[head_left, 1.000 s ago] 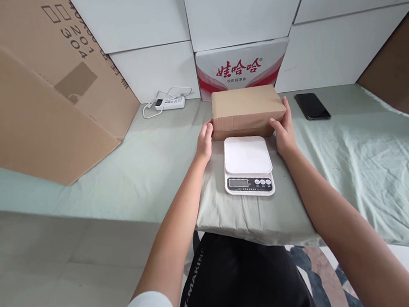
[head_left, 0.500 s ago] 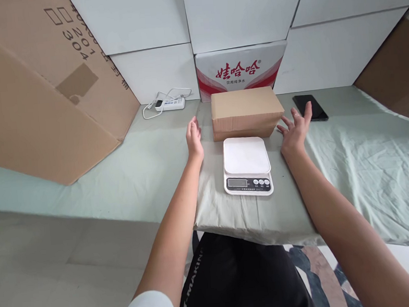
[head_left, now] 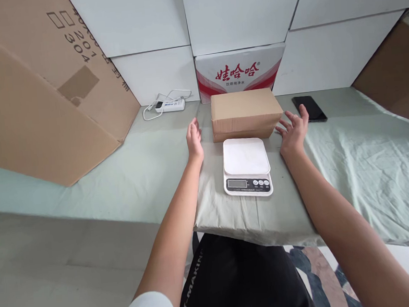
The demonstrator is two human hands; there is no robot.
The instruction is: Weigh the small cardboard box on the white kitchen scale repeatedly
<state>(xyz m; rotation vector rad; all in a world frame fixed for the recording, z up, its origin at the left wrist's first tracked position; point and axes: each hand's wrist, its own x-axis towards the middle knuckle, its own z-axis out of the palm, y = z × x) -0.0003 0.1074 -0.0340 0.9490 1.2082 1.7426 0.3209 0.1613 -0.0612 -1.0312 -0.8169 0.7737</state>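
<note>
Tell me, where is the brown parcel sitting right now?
In the head view the brown parcel lies mid-table on the green cloth, just behind the white scale and before the red-and-white carton, between the open left hand and right hand.

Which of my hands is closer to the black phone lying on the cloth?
Right. Your right hand is open beside the brown parcel, with fingertips just short of the black phone. Your left hand is open on the parcel's far side, well away from the phone.
</note>
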